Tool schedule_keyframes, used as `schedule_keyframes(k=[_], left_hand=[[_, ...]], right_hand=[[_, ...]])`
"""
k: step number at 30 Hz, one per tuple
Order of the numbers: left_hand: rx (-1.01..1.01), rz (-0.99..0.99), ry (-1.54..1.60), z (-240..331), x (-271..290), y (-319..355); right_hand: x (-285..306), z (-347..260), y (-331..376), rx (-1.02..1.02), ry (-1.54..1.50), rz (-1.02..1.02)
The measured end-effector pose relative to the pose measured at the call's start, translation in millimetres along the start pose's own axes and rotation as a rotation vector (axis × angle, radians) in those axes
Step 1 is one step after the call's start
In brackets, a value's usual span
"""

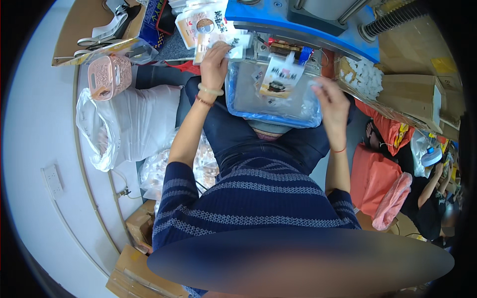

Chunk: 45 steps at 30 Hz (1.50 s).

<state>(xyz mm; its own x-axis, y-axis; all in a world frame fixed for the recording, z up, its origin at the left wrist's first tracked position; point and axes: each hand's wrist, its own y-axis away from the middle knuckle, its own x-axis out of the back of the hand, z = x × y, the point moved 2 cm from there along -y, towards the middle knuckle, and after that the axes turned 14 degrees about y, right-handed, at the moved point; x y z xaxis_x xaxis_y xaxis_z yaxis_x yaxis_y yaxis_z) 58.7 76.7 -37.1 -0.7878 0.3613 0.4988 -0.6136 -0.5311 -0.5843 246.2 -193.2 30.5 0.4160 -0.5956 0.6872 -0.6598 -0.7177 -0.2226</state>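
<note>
Left hand (214, 58) fingers pinch white pouch (229, 45) at sealer mouth; right hand (332, 102) fingers half-curled, grip unclear, beside clear tray (248, 102), pouch (282, 77) upright between hands.

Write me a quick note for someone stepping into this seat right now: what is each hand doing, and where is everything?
Left hand: raised to the blue machine, fingers closed on a small white printed pouch at its front.
Right hand: at the right edge of the clear plastic tray with a blue rim on the lap; whether it holds anything cannot be told.
A white pouch with a dark picture stands in the tray.
More white pouches are stacked beyond the left hand.
Done: pouches sit in the tray.
Left: the held pouch is not yet set down.
</note>
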Motion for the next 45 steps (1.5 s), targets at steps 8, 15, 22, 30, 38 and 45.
schedule_keyframes(k=[8,15,22,30,38,45], left_hand=[[0.634,-0.119,0.796,96,8,3],[0.900,-0.625,0.974,103,0,-12],[1.234,-0.443,1.463,72,-60,0],[1.210,-0.275,1.552,61,-86,-19],[-0.005,0.045,-0.099,-22,-6,-47],[-0.043,-0.143,-0.058,-9,10,14]], right_hand=[[5,-77,-28,0.261,-0.177,0.084],[28,-72,-55,0.440,0.173,-0.229],[1,8,-60,0.024,0.078,-0.185],[46,72,-65,-0.143,0.836,-0.027],[39,82,-70,-0.162,0.495,-0.030],[64,50,-43,-0.193,0.433,0.234]])
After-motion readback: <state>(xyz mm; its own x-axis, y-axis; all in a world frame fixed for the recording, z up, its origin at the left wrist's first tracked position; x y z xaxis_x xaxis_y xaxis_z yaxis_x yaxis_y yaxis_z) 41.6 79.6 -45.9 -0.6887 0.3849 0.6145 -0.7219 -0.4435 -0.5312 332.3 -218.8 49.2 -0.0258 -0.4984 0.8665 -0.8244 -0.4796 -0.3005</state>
